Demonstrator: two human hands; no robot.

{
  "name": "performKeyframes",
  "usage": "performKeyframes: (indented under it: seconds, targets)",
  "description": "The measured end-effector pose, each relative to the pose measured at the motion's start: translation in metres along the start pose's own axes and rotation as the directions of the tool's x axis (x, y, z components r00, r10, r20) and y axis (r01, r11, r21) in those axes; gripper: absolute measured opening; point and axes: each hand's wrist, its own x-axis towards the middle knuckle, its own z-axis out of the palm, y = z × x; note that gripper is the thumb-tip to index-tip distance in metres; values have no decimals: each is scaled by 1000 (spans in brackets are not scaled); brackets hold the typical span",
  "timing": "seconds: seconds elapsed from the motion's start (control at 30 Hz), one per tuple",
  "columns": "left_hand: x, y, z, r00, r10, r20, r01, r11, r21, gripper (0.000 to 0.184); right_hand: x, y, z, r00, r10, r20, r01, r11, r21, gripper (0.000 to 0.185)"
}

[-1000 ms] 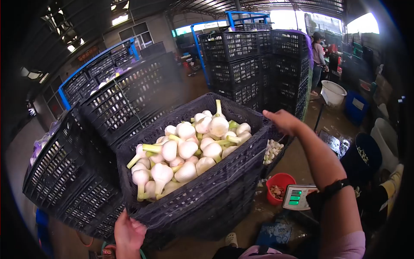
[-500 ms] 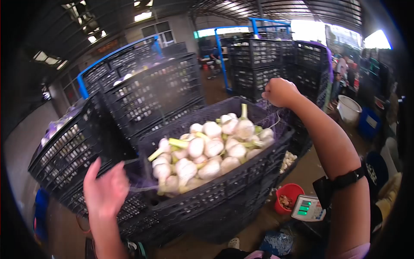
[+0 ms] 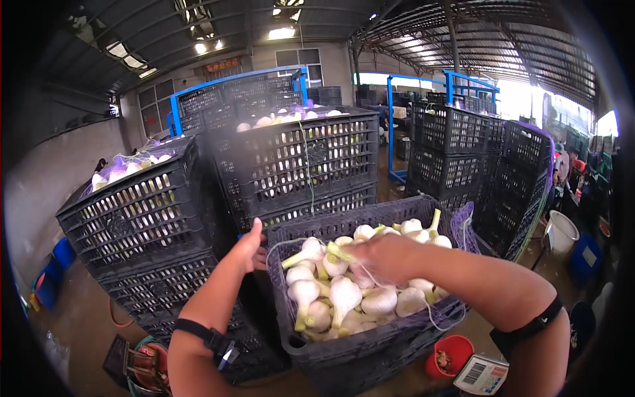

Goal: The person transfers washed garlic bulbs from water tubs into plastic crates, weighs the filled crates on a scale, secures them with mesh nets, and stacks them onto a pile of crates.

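A black mesh-lined crate [image 3: 377,344] full of white garlic bulbs [image 3: 345,296] with cut green stems stands in front of me. My right hand [image 3: 383,258] reaches over the bulbs at the crate's middle; its fingers are partly hidden and blurred, so their hold is unclear. Beside the crate's back left corner is my left hand [image 3: 250,248], thumb raised and fingers apart, with nothing in it. Purple netting [image 3: 466,225] with a pale cord lies over the crate's right end and along its rim.
Stacked garlic crates stand at the left [image 3: 139,212], behind [image 3: 317,159] and at the right [image 3: 450,142]. A red bucket [image 3: 455,351] and a scale [image 3: 481,375] are low at the right. A white tub [image 3: 562,231] and people are farther right.
My right hand has come from the crate's far right corner to over the bulbs. My left hand has moved from the near left side to the back left corner. The view has turned left and up.
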Motion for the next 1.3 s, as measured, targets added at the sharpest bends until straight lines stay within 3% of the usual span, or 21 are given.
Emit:
performKeyframes:
  seconds: [0.07, 0.13, 0.2, 0.27, 0.33, 0.43, 0.53, 0.57, 0.6, 0.63, 0.67, 0.73, 0.8, 0.87, 0.93, 1.0, 1.03, 1.07, 1.13, 1.23, 1.3]
  targets:
    - [27, -16, -3, 945, 35, 327, -10, 997, -77, 71, 7, 3, 17, 993, -77, -89, 70, 994, -80, 50]
    - [49, -16, -9, 955, 47, 294, -41, 999, -24, 57, 11, 5, 24, 965, -128, -230, 98, 986, -137, 51]
    - [74, -20, -18, 965, 55, 255, -65, 997, 29, 46, 13, -2, 14, 979, -83, -185, 54, 986, -160, 49]
    - [85, -26, -23, 973, -55, 224, 13, 983, 184, 27, 12, -17, -3, 988, 86, 126, -73, 992, -106, 46]
    - [66, -23, -23, 973, -126, 194, 77, 967, 244, 24, 21, -16, 12, 988, 114, 101, -106, 991, -79, 39]
    - [39, -14, -12, 980, -152, 129, 101, 937, 335, 21, 29, -8, 33, 989, -18, -146, -41, 920, -391, 29]
    - [71, -24, -26, 979, -99, 178, 6, 887, 462, 15, 11, -15, 15, 940, -163, -300, 82, 961, -265, 30]
    - [71, -21, -24, 979, 102, 179, -200, 679, 706, 12, 6, -10, 12, 887, -243, -392, 174, 964, -202, 30]
    - [70, -16, -26, 930, 285, 234, -330, 361, 872, 14, 3, -7, 10, 886, -253, -389, 184, 961, -207, 30]
    - [93, -9, -37, 805, 299, 513, -464, -222, 858, 22, -3, -9, 7, 891, -229, -392, 197, 973, -121, 30]
    - [95, 3, -36, 726, 371, 579, -488, -314, 814, 21, -11, -11, 3, 897, -201, -393, 204, 978, -34, 30]
    - [62, 20, -20, 737, 676, 9, -300, 316, 900, 21, -23, -7, 4, 966, -112, -234, 133, 988, 76, 32]
    - [27, 42, -6, 588, 809, 8, -176, 118, 977, 19, -35, 4, 20, 912, -277, -301, 300, 953, 31, 33]
    - [13, 59, -4, 387, 916, 101, -210, -19, 977, 12, -55, -15, 2, 945, -244, -218, 270, 958, 97, 34]
    - [-8, 75, 4, 326, 926, 192, -155, -148, 977, 10, -70, -18, 4, 971, -152, -184, 181, 972, 149, 35]
    - [-33, 95, 13, 86, 963, 255, -149, -240, 959, 3, -79, -9, 6, 964, -135, -228, 167, 977, 131, 33]
    - [-44, 103, 19, -153, 922, 356, -121, -375, 919, 4, -83, -5, 0, 965, -63, -253, 123, 965, 230, 32]
    - [-59, 104, 27, -156, 919, 361, -130, -382, 915, 4, -86, 1, -7, 962, 14, -271, 78, 942, 328, 31]
    - [-83, 98, 50, -218, 754, 620, -121, -651, 749, 5, -85, 28, -20, 909, 170, -380, -12, 923, 384, 24]
    - [-83, 94, 58, -219, 769, 600, -185, -637, 749, 6, -67, 102, -32, 661, 388, -643, -165, 910, 379, 21]
    - [-76, 104, 47, -181, 783, 595, -170, -620, 766, 5, -53, 176, -26, 614, 554, -563, -301, 823, 482, 24]
